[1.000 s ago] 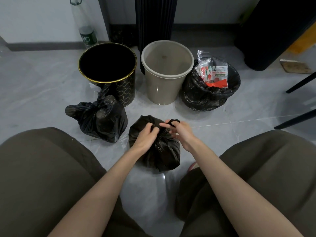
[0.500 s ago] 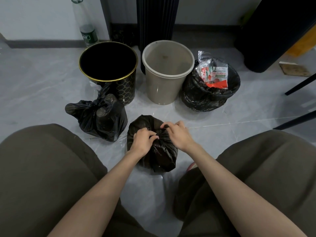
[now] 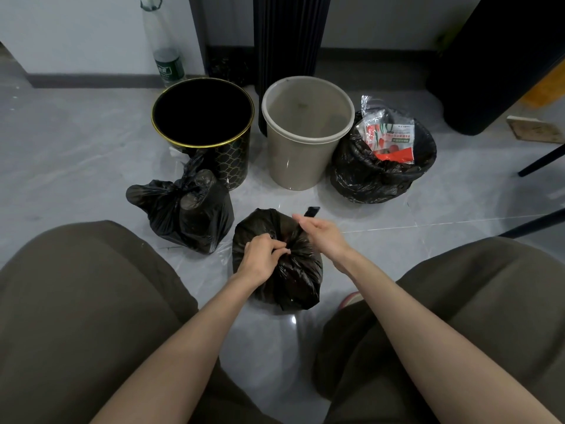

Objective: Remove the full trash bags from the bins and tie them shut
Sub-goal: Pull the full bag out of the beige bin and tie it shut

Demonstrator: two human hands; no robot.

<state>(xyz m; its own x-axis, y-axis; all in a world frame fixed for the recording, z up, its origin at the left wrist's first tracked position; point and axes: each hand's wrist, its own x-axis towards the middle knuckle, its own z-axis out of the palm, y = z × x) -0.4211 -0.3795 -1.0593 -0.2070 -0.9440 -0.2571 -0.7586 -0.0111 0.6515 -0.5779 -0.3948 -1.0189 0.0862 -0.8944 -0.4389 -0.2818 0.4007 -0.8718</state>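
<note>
Left hand [image 3: 263,259] is squeezing the bunched top of the black bag [image 3: 295,281], which is sitting on the floor [image 3: 91,148] at 6 o'clock from the tan bin [image 3: 293,166]. Right hand [image 3: 324,237] is pinching a bag strip [image 3: 312,212] sticking out toward 1 o'clock

Soft dim indoor light, small glare on floor [image 3: 294,319], wide-angle bowing at edges, blacks perhaps underexposed

Grey glossy floor tiles [image 3: 76,154], faintly marbled. Black ribbed column [image 3: 292,41] stands against a white wall [image 3: 76,26] with a dark baseboard [image 3: 91,81]. Left of the column: clear plastic bottle [image 3: 163,50]. Right of it: bulky black furniture [image 3: 495,56], wood scrap [image 3: 538,133], thin black legs [image 3: 541,162].
</note>
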